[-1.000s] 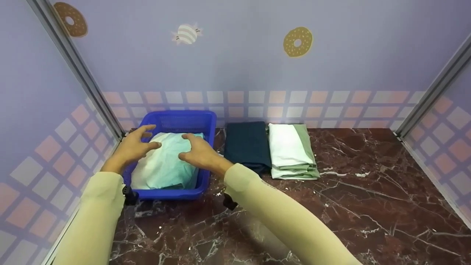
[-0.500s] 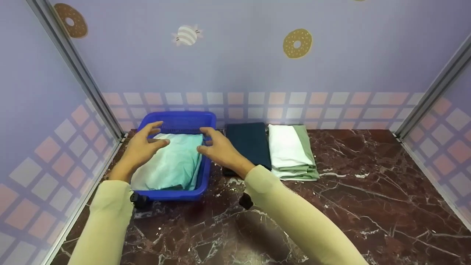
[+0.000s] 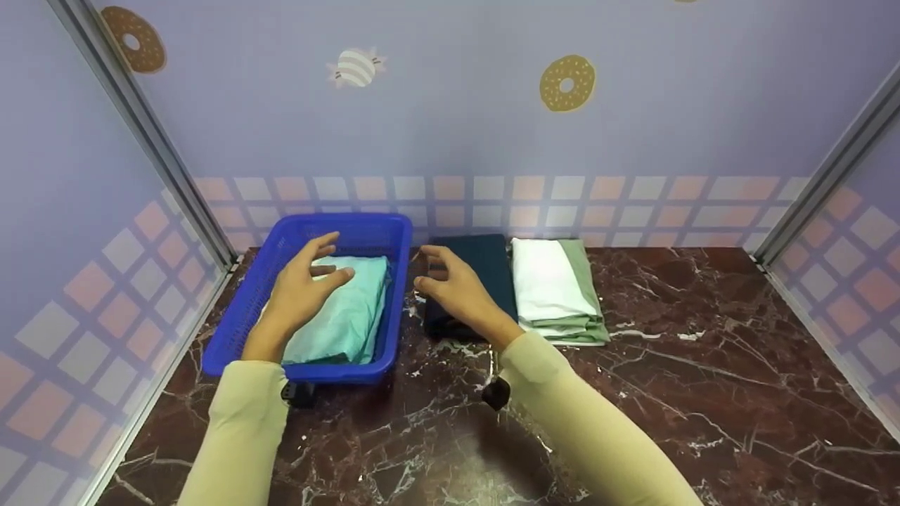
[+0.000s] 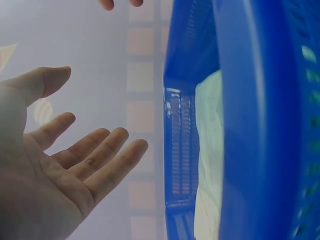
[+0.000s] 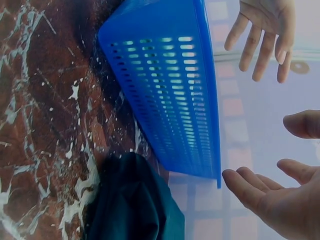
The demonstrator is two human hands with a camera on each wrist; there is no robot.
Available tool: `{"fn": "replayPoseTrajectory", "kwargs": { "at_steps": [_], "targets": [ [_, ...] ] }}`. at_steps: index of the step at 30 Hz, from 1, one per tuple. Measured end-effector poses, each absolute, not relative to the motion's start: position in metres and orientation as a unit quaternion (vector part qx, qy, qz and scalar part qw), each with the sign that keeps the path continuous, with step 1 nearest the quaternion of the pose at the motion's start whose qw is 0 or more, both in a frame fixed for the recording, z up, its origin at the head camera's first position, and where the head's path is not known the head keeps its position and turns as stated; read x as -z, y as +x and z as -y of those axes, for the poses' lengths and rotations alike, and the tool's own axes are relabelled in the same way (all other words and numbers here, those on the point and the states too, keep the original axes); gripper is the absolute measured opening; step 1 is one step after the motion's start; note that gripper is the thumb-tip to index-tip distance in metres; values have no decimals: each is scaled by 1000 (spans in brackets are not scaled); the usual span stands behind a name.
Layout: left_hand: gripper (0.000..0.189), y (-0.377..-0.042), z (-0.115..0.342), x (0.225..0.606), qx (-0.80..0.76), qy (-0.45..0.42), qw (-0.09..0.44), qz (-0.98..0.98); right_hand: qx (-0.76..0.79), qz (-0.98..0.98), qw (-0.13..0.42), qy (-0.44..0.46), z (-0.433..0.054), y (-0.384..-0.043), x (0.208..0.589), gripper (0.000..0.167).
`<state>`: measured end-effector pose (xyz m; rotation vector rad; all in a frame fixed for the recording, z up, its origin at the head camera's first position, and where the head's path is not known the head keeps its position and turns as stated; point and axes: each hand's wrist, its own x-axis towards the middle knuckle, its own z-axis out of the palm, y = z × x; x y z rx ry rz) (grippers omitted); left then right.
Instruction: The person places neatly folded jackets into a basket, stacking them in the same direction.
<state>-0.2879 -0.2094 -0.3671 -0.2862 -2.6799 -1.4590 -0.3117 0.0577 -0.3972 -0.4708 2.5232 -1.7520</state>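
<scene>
My left hand (image 3: 299, 295) hovers over a blue plastic basket (image 3: 242, 316), its fingers loosely bent around nothing. Inside that basket lies a folded pale turquoise cloth (image 3: 358, 302), partly covered by the hand in the head view. To the right, my right hand (image 3: 460, 292) is in the air over a folded dark navy cloth (image 3: 478, 253), also holding nothing. Its thumb and fingers are spread apart in the right wrist view, where the navy cloth (image 5: 135, 200) sits beside the basket's slotted side wall (image 5: 165, 85). The left wrist view shows the left palm and relaxed fingers (image 4: 107, 155) beyond the basket rim.
A folded white and green cloth (image 3: 555, 288) lies against the right side of the navy one. Everything stands on a dark red marbled tabletop (image 3: 703, 365). Purple tiled-pattern panels (image 3: 450, 126) enclose the back and both sides.
Both hands have risen off the turquoise cloth and moved to the right. The right hand has gone from above the basket to above the navy cloth. The turquoise cloth stays in the basket.
</scene>
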Motion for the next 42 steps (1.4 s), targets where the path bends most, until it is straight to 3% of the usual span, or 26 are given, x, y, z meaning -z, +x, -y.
{"fn": "replayPoseTrajectory", "kwargs": {
  "at_steps": [16, 42],
  "targets": [
    [68, -281, 169, 386, 535, -95, 48, 838, 583, -801, -32, -134, -94, -305, 418, 56],
    [59, -288, 67, 408, 563, -148, 119, 804, 573, -812, -64, -85, -137, -316, 446, 58]
  ]
}}
